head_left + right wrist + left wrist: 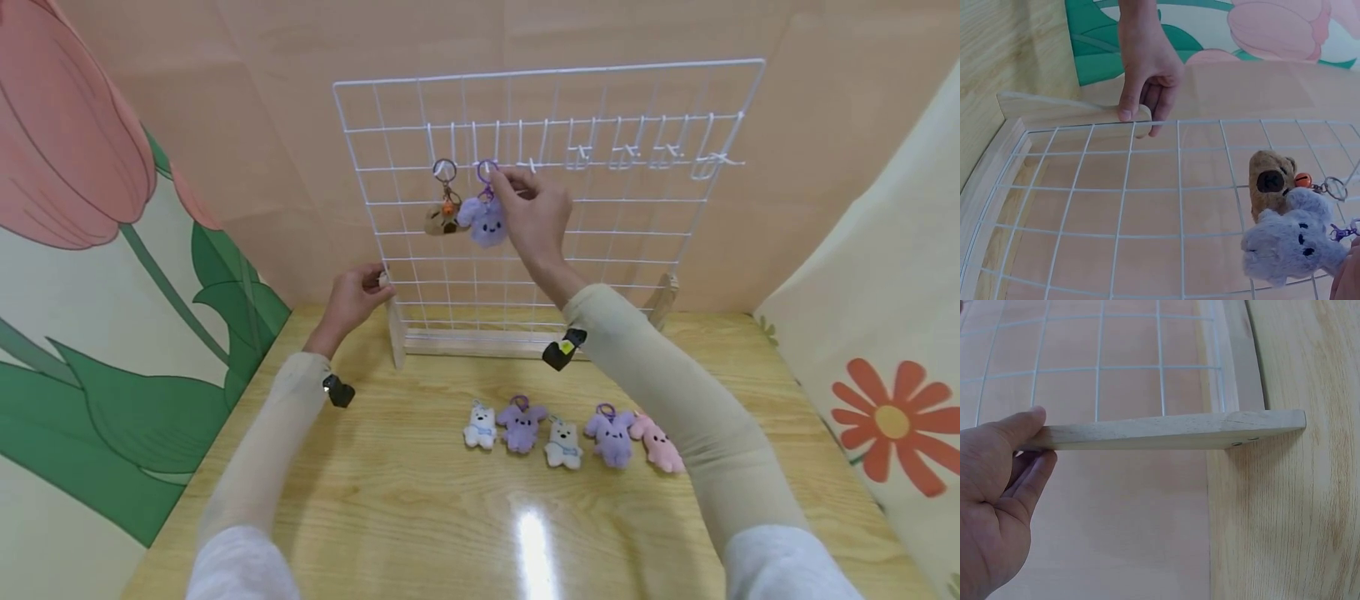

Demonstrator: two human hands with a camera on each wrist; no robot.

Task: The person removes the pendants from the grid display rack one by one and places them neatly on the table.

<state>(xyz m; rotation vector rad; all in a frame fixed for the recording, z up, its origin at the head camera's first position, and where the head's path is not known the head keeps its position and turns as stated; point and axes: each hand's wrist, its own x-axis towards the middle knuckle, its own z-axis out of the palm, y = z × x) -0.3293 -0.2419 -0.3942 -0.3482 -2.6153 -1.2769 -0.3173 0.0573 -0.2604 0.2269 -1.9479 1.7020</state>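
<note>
My right hand (538, 212) is up at the white wire grid rack (549, 72), its thumb and fingertips pinching at the purple ring of a fluffy lavender plush keychain (487, 223). The ring is at a hook; whether the hook bears its weight I cannot tell. Just left of it hangs a brown plush keychain (441, 220) with an orange bell (1303, 180), partly behind the lavender one. My left hand (991, 506) grips the upper end of the rack's left wooden side support (1179, 429), thumb on one face and fingers on the other.
Several white hooks (581, 154) line the grid to the right. On the wooden table (405, 500) before the rack lie white plush keychains (480, 427), purple ones (612, 440) and a pink one (662, 448) beside my right sleeve. A peach backdrop (247, 150) stands behind.
</note>
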